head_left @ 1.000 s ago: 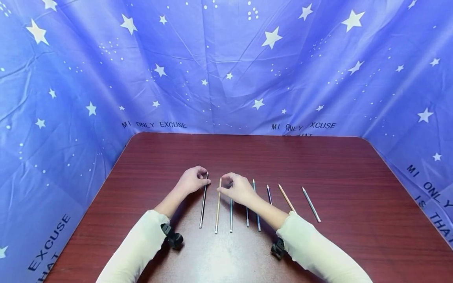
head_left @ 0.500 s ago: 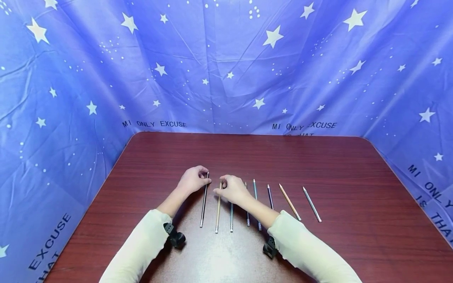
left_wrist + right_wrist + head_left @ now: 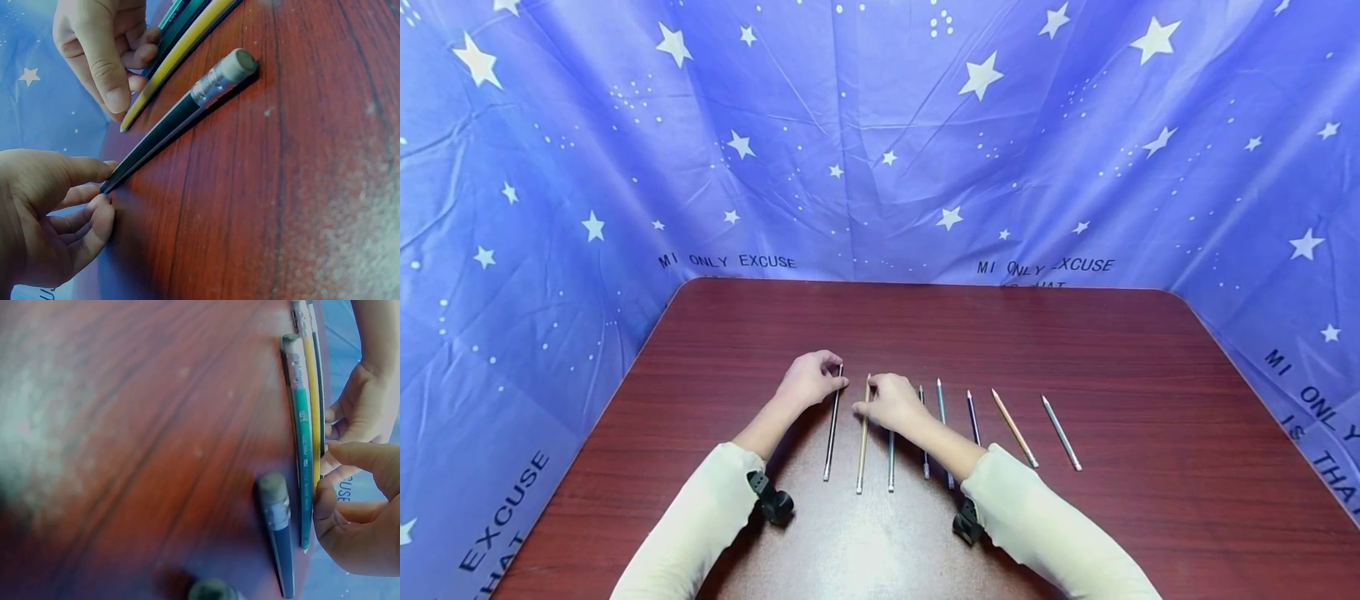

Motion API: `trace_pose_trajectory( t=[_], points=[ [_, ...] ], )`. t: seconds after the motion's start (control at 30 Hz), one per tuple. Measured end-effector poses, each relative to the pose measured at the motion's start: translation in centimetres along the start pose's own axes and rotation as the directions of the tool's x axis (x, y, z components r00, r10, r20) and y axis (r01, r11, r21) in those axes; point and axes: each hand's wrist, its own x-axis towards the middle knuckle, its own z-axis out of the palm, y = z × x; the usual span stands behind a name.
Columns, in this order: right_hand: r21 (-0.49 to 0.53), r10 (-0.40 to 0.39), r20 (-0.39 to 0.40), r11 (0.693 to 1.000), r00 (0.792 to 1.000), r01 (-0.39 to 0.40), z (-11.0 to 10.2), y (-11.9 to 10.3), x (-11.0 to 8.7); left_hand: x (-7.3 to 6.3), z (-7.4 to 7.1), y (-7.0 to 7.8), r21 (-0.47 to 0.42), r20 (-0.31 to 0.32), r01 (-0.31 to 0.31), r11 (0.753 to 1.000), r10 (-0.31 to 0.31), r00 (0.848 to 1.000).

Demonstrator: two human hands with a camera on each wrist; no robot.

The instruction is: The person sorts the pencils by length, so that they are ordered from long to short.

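Observation:
In the head view my left hand [image 3: 808,380] pinches a dark pencil [image 3: 832,437] close to its sharpened far end. The left wrist view shows that pencil as dark green [image 3: 153,137], its eraser end toward the camera. My right hand [image 3: 897,403] has thumb and fingers at the far end of a yellow pencil [image 3: 862,454], one on each side. A green pencil [image 3: 304,450] lies just beside the yellow one, partly under the right hand in the head view. Both pencils point away from me, side by side with a small gap.
Further right lie a dark pencil [image 3: 926,462], a blue-green pencil [image 3: 942,404], a dark blue pencil [image 3: 973,417], an orange-yellow pencil [image 3: 1013,427] and a grey-green pencil [image 3: 1061,433]. The wooden table [image 3: 760,317] ends at a starry blue curtain [image 3: 850,100].
My right hand has shifted slightly left and toward me, its fingers settling at the yellow pencil's tip. The left hand stays at the dark pencil; the pencils lie nearly as before.

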Motion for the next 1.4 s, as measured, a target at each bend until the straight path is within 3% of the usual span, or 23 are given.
trace_pose_trajectory(
  t=[0.17,0.53,0.67,0.9,1.17,1.4],
  points=[
    [-0.038,-0.004,0.015,0.999,1.000,0.004,0.2,-0.4,0.0,0.0,0.0,0.0,-0.097,0.044,0.032,0.995,-0.028,0.999],
    [-0.087,0.020,0.010,0.996,1.000,-0.019,1.0,-0.9,0.0,-0.1,-0.1,0.4,-0.232,0.062,0.080,0.969,-0.067,0.996],
    [-0.037,0.049,0.016,0.998,0.999,-0.049,1.1,-1.1,-0.1,-0.2,-0.2,0.5,-0.262,0.062,0.085,0.961,-0.071,0.996],
    [0.153,0.121,0.063,0.980,0.991,-0.129,1.3,-1.2,-0.3,-0.2,-0.1,0.5,-0.279,0.048,0.076,0.957,-0.065,0.997],
    [0.211,0.137,0.097,0.965,0.986,-0.155,1.1,-1.1,-0.4,-0.3,0.1,0.4,-0.283,0.015,0.081,0.956,-0.080,0.997],
    [0.242,0.101,0.090,0.963,0.991,-0.120,0.9,-1.4,-0.6,-0.2,0.3,-0.1,-0.378,0.031,0.129,0.917,-0.127,0.991]
  ],
)
